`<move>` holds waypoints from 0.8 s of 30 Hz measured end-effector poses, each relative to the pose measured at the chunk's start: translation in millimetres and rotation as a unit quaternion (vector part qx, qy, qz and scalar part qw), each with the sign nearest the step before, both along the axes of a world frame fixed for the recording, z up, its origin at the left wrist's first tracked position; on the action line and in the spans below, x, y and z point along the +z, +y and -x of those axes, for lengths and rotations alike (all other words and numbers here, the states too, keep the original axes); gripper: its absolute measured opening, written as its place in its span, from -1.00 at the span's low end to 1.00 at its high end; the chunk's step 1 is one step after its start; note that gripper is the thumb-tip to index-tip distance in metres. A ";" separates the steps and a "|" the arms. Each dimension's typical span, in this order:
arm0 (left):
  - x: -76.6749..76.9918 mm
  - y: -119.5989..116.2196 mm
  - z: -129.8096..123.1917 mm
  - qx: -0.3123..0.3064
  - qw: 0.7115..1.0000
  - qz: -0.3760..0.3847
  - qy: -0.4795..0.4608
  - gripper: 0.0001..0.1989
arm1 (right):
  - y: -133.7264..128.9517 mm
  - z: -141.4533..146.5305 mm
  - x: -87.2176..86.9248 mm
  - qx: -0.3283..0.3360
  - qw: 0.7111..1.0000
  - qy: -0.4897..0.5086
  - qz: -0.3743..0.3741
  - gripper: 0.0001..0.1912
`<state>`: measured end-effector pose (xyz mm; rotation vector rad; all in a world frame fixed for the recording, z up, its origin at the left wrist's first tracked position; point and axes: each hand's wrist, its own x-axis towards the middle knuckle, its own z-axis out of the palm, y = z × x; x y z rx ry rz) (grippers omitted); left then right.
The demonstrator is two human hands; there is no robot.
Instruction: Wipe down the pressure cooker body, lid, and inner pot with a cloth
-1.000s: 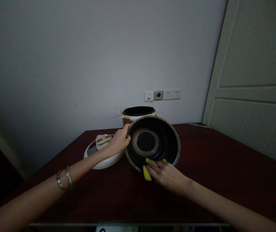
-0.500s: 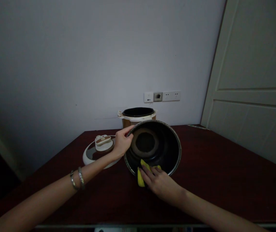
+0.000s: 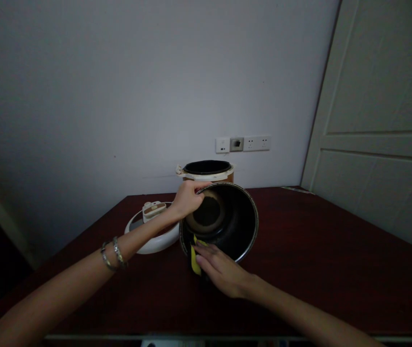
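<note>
A dark inner pot (image 3: 240, 221) is tipped on its side, its mouth facing me. My left hand (image 3: 188, 196), with two bracelets on its wrist, is closed on the pot's upper left rim. At the lower left of the rim, my right hand (image 3: 222, 271) presses a yellow cloth (image 3: 195, 262) over the edge, partly inside the pot. Fingers hide much of the cloth. Behind the pot stands the cooker body (image 3: 207, 177), white-rimmed with a dark opening. Left of the pot lies the white and brown cooker lid (image 3: 157, 242), partly covered by my left forearm.
All of this rests on a dark red table (image 3: 321, 250) against a pale wall. Wall sockets (image 3: 257, 143) sit above its back edge. A white panelled door (image 3: 379, 178) borders the right side. A thin strip (image 3: 297, 190) lies at the back right corner.
My right hand and the cloth have slid left along the lower rim. The pot has shifted and turned slightly left, and my left hand has moved a little up and right along its rim.
</note>
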<state>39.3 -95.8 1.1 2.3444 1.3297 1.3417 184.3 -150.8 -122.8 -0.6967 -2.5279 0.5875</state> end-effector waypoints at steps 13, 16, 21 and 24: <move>16.7 13.4 -19.6 -0.023 0.996 0.060 0.068 -0.59 | 81.4 -49.9 -3.3 -0.213 0.892 -0.288 -0.276 -0.70; 20.8 12.6 -25.7 -0.010 0.994 0.069 0.084 -0.61 | 96.1 -63.1 9.1 -0.236 0.844 -0.296 -0.381 -0.67; 21.5 10.5 -31.1 0.019 0.992 0.092 0.079 -0.60 | 86.5 -55.6 -5.9 -0.241 0.873 -0.284 -0.315 -0.54; 20.5 9.7 -31.8 0.030 0.992 0.092 0.076 -0.59 | 69.9 -28.6 -26.0 -0.206 0.935 -0.250 -0.142 -0.49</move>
